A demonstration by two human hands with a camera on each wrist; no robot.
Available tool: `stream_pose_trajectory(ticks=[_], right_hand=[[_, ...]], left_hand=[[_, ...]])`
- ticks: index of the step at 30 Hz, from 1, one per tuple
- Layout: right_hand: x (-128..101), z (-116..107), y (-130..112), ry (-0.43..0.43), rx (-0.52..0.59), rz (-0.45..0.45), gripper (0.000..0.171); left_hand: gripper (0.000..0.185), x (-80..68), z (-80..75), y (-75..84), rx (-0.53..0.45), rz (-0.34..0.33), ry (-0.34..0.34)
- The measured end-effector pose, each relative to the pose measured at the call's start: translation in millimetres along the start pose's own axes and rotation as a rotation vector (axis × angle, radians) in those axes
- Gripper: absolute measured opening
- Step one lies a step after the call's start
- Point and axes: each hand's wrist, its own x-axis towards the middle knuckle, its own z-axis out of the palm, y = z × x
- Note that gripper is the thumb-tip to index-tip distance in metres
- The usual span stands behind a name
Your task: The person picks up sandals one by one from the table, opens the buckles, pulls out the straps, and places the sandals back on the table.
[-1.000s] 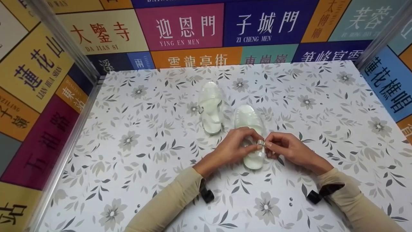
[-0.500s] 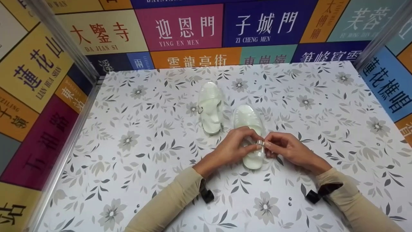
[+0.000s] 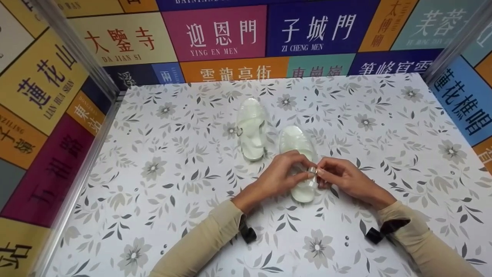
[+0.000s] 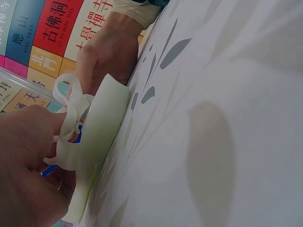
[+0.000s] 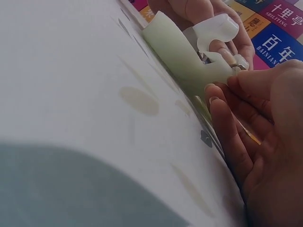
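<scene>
Two pale green sandals lie on the table in the head view. My left hand (image 3: pixel 275 175) reaches over the nearer sandal (image 3: pixel 294 136) and pinches its ankle strap between thumb and fingers, close to a small metal buckle (image 3: pixel 312 170). From the other side, my right hand (image 3: pixel 346 177) pinches the strap at that buckle. In the right wrist view the buckle (image 5: pixel 237 66) shows at the right fingertips, and the strap (image 5: pixel 220 30) loops above the thick sole. The left wrist view shows the curled strap (image 4: pixel 71 104) beside my left fingers; the exact fastening is partly hidden.
The other sandal (image 3: pixel 251 119) lies farther back and to the left, its small buckle on its left side. A flower-patterned white cover (image 3: pixel 153 215) spreads over the table. Panels with coloured lettering (image 3: pixel 219 34) stand along the back and sides.
Hardly anything differs. Both hands stay at the buckle of the nearer sandal, with only tiny shifts of the strap and fingertips.
</scene>
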Motion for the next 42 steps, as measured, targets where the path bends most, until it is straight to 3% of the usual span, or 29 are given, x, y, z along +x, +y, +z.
stream_pose_trajectory(ticks=[9,18,26,35,42], right_hand=[[0.6,-1.5,-3.5,0.010,-0.006,0.006,0.019],[1.5,0.8,-2.4,0.144,-0.011,0.075,0.019],[2.8,6.0,-2.7,0.189,-0.016,0.080,0.024],[0.2,5.2,-4.8,0.185,0.032,0.112,0.027],[0.0,5.7,-5.9,0.182,0.018,0.118,0.027]], left_hand=[[0.026,0.6,1.5,-0.8,-0.024,-0.005,0.008],[0.020,-0.6,0.2,-3.0,-0.055,-0.022,0.017],[0.019,-1.4,-0.7,-2.5,-0.002,-0.005,0.010],[0.017,-1.2,-1.1,-4.9,0.044,0.049,0.012],[0.016,-2.1,-0.6,-5.6,0.038,0.046,0.000]])
